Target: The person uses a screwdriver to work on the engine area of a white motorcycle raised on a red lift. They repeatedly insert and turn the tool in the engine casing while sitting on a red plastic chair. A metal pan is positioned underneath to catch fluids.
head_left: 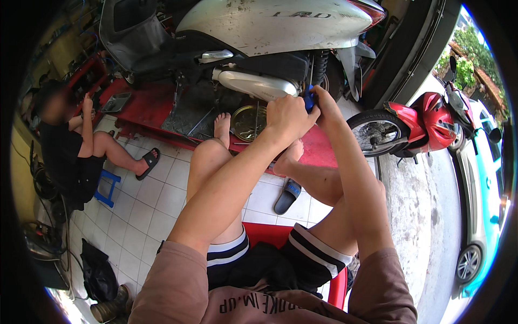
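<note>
My left hand (286, 113) is closed beside the lower rear of the silver scooter (264, 27), its curled fingertips and whatever they hold hidden from view. My right hand (322, 103) grips a blue-handled tool (309, 95) just above it, in front of the rear shock absorber (320, 70). The silver transmission cover (251, 81) lies to the left of both hands. Below it, a round shallow pan (248, 116) with dark yellowish contents rests on the red lift platform (129, 105), close to my bare feet.
Another person (70, 140) sits at the left on a blue stool (108, 186), near a metal tray (116, 101). A red motorbike (434, 121) and a parked car (472, 216) stand at the right. A slide sandal (287, 195) lies on the tiles; hoses and a black bag (97, 270) are lower left.
</note>
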Demonstrator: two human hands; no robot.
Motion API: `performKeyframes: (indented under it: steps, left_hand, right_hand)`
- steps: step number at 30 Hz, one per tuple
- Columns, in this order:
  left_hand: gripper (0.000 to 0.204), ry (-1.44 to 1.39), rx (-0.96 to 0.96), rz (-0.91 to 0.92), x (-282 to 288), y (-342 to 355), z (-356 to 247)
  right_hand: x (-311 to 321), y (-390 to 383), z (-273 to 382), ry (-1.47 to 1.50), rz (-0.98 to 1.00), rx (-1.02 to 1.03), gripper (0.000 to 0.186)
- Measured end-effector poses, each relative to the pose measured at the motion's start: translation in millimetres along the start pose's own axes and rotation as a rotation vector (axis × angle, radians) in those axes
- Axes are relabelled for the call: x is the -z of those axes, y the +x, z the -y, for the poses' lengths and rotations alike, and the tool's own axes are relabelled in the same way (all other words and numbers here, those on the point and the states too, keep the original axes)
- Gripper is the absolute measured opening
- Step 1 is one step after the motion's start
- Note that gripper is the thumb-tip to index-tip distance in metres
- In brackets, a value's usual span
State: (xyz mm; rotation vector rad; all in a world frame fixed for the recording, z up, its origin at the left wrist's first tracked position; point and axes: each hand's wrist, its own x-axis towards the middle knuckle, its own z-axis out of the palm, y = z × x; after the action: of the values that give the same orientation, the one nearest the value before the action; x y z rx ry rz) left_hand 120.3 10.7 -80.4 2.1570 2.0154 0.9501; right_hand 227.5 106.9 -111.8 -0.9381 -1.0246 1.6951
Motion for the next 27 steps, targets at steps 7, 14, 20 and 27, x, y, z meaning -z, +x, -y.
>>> performKeyframes:
  steps: [7,14,20,27]
  left_hand:
    - [0.048,0.024,0.001,0.022,-3.3,-0.5,2.4]
    - [0.048,0.033,0.031,0.067,-5.5,-0.2,3.8]
    - [0.048,0.032,0.045,0.088,-5.2,-0.2,3.0]
    - [0.048,0.023,0.043,0.089,-5.3,-0.5,3.9]
  right_hand:
    - [4.0,7.2,-5.7,-0.031,0.039,-0.027,0.021]
    - [1.6,6.1,-5.7,-0.056,0.018,-0.057,0.019]
    - [-1.8,1.3,-4.4,-0.048,-0.023,-0.051,0.016]
    - [0.1,2.9,-4.2,-0.057,-0.011,-0.044,0.016]
